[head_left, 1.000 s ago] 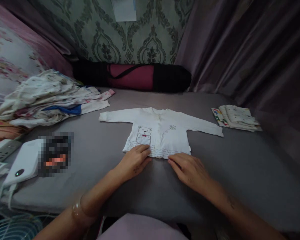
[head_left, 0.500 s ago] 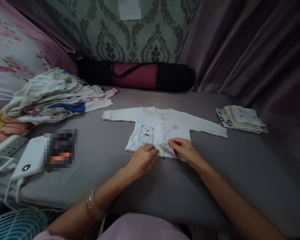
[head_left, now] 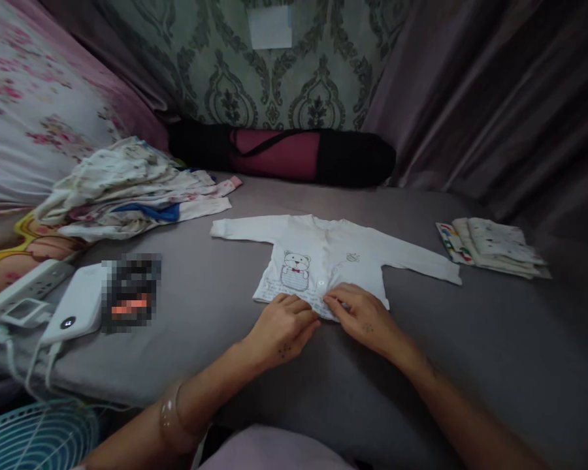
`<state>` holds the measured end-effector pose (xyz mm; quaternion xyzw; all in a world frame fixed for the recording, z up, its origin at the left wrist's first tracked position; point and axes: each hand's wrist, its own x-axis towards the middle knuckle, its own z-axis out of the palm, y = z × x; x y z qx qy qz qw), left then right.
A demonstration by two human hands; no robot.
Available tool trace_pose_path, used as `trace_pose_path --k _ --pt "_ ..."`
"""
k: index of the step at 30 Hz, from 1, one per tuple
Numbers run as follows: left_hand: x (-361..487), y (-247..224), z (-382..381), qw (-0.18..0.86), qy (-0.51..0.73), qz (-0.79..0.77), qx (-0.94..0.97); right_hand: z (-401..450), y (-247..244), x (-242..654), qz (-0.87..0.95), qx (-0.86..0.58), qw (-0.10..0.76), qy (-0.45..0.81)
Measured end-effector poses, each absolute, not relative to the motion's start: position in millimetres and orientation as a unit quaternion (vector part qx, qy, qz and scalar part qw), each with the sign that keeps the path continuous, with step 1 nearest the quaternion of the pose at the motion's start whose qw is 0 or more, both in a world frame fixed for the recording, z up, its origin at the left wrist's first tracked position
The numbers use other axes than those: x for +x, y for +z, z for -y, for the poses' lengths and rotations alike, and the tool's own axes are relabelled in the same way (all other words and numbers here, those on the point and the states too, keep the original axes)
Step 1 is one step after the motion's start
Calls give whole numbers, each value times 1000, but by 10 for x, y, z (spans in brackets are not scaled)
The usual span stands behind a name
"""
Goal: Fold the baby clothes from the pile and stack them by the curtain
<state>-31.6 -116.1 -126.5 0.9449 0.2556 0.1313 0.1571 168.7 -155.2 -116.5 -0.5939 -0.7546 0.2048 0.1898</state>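
A small white long-sleeved shirt (head_left: 304, 238) lies spread out on the grey sheet, its sleeves stretched to both sides. A bear print shows on its left half and a small bee print on its right half. My left hand (head_left: 285, 326) is closed on the bottom hem near the middle. Just right of it, my right hand (head_left: 365, 316) pinches the shirt's front by the button strip, close to a button. A short gap separates the fingertips of the two hands.
Rumpled clothes (head_left: 127, 189) are heaped at the back left; folded clothes (head_left: 500, 245) lie at the right. A black and maroon bag (head_left: 279, 153) rests along the wall. A white power bank (head_left: 76, 303), a power strip (head_left: 27, 290) and a blurred-out item are at the left.
My right hand has brought the right front edge over to the middle, and the lifted hem there now lies flatter. The camera view has shifted slightly left.
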Motion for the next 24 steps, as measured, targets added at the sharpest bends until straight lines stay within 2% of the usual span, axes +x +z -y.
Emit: trace_pose_path --k 2,4,6,9,13,18,24 --pt "-437 -1298 1078 163 185 -333 910 1584 -1258 1664 789 -577 163 134" --pt "-590 -1358 962 141 222 -427 865 1627 -1356 1646 822 -545 118 115" --pt "-748 -1424 850 128 217 -501 828 1644 -1380 1645 836 -528 76 124" --pt "-907 -1503 750 171 175 -560 792 1517 -1233 1637 836 -526 49 146" --pt "-903 -1555 762 208 176 -585 764 987 -1076 1459 819 -553 96 120" --pt "-822 -1592 841 210 195 -571 769 307 -1405 1045 827 -549 74 100" --pt "-895 -1570 842 230 198 -535 788 178 -1661 879 821 -556 78 103"
